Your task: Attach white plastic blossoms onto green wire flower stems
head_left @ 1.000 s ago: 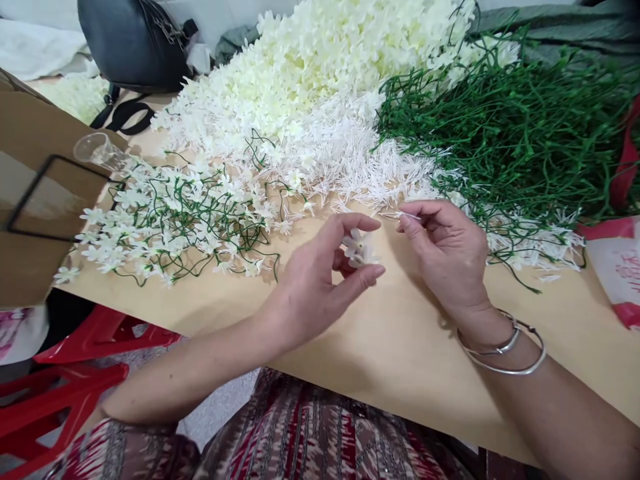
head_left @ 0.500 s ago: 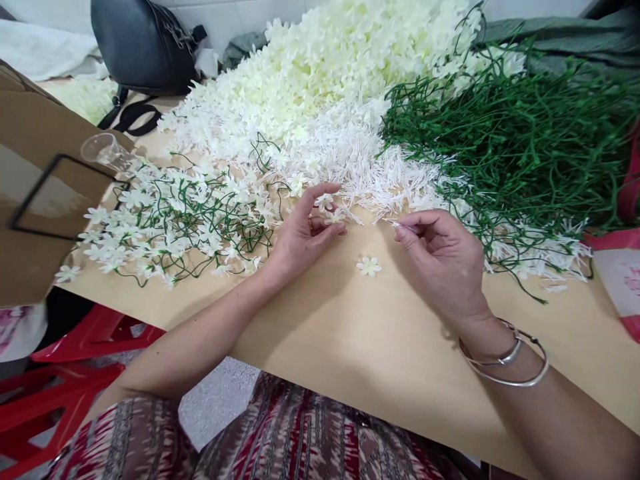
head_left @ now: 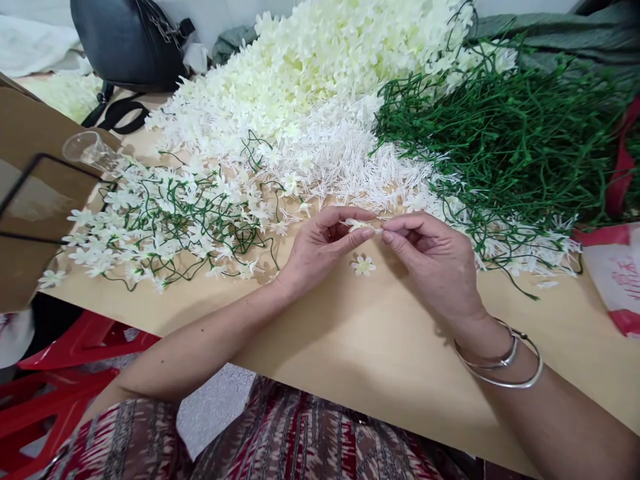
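Note:
Between the thumb and fingers of my left hand (head_left: 325,243) is a white artificial flower (head_left: 356,225). My right hand (head_left: 433,257) almost meets it, thumb and forefinger pinched on a thin white stamen piece, mostly hidden by the fingertips. Below the hands, a single flower head (head_left: 363,265) lies flat on the table (head_left: 345,353). Behind them spreads a heap of white stamen pieces (head_left: 345,157). Left of my left hand lie flowers on green stems (head_left: 175,220), tangled together.
A tall pile of cream flower heads (head_left: 310,67) stands at the back. Green stems (head_left: 515,140) are heaped at the right, near a red and white bag (head_left: 613,273). At the left are a cardboard box (head_left: 30,260), a clear plastic cup (head_left: 90,150) and a black bag (head_left: 127,43).
My hands have come together, and the left fingers have closed on the flower. The right hand has brought the stamen piece up to it. The view has shifted slightly.

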Demonstrator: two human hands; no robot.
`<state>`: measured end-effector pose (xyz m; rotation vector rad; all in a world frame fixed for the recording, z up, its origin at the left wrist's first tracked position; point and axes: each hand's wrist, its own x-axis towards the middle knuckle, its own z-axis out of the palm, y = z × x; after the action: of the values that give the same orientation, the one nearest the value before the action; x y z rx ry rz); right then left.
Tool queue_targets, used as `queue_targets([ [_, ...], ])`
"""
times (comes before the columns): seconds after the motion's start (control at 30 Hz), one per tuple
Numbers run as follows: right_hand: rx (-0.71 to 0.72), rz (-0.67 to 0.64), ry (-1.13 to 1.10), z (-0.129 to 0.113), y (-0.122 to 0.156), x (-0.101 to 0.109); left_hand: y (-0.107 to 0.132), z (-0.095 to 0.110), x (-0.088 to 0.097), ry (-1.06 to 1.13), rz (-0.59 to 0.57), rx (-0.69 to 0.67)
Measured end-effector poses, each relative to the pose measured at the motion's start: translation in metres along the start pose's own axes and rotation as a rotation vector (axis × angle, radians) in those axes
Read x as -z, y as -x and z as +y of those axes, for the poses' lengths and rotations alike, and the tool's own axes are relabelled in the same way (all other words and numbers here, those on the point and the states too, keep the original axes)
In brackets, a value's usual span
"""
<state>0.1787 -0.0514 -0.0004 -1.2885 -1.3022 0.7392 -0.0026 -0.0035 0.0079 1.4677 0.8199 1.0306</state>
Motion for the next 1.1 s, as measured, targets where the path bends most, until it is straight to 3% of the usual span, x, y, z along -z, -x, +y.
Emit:
queue_targets([
  [0.33,-0.270,-0.011,-0.376,0.001,0.002,-0.009,0.005,-0.003,-0.003,0.087,-0.055,0.041],
  [0.57,-0.325,-0.021,-0.444,-0.002,0.001,-0.008,0.005,-0.004,-0.001,0.153,-0.040,0.063],
  [0.73,-0.215,0.059,-0.244,-0.007,0.001,-0.005,0.003,-0.007,0.002,0.179,0.001,0.010],
  [0.93,-0.031,-0.027,-0.067,-0.015,0.004,-0.003,0.005,-0.007,0.003,0.087,-0.008,-0.040],
  [1.1,0.000,-0.008,-0.011,-0.013,0.008,-0.004,0.006,-0.008,0.007,0.025,-0.040,-0.090],
])
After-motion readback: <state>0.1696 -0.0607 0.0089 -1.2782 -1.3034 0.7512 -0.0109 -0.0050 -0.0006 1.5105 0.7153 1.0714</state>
